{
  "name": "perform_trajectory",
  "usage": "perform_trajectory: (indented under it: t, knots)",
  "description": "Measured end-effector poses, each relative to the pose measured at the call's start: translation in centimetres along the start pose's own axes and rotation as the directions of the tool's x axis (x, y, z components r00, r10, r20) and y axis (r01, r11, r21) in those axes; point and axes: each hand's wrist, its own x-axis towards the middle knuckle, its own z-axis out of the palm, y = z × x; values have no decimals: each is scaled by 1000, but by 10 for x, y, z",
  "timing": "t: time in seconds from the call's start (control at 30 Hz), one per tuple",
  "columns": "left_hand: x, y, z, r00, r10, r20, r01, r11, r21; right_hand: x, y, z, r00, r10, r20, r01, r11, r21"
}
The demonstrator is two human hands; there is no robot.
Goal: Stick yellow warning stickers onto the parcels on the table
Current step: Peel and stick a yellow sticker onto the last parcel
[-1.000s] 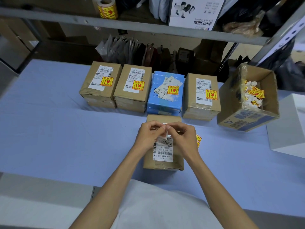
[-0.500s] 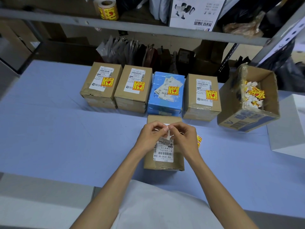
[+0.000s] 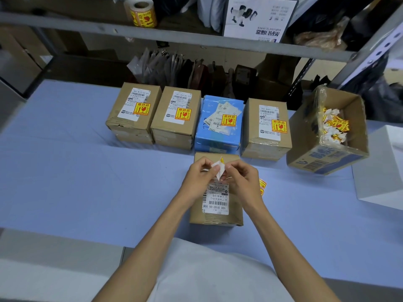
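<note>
1. Both hands work just above the near parcel (image 3: 217,190), so the sticker has a short way down.
2. The left hand (image 3: 199,175) pinches the white backing paper (image 3: 218,170); the right hand (image 3: 241,178) pinches its other edge, a yellow sticker (image 3: 221,160) corner peeling free.
3. Beyond that parcel, four parcels in a row already carry stickers.
4. Right of the row, a tilted open box (image 3: 340,153) gathers peeled scraps.

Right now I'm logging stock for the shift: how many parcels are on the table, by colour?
Brown parcels: 4
Blue parcels: 1
Total: 5, not counting the open scrap box.
</note>
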Motion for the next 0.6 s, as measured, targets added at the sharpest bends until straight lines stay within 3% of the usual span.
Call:
perform_trajectory:
  t: [0.3,0.43,0.6]
  knots:
    - [1,-2,-1,994,-46,-100,53,997,62,-2,-1,-1,996,50,78,-53,998,44]
    - [0,-1,-1,993,-57,-108,60,998,23,-4,2,1,998,-36,51,43,987,-152]
    - [1,-4,-5,991,-86,-105,88,996,17,-4,3,-1,993,-100,64,114,956,-270]
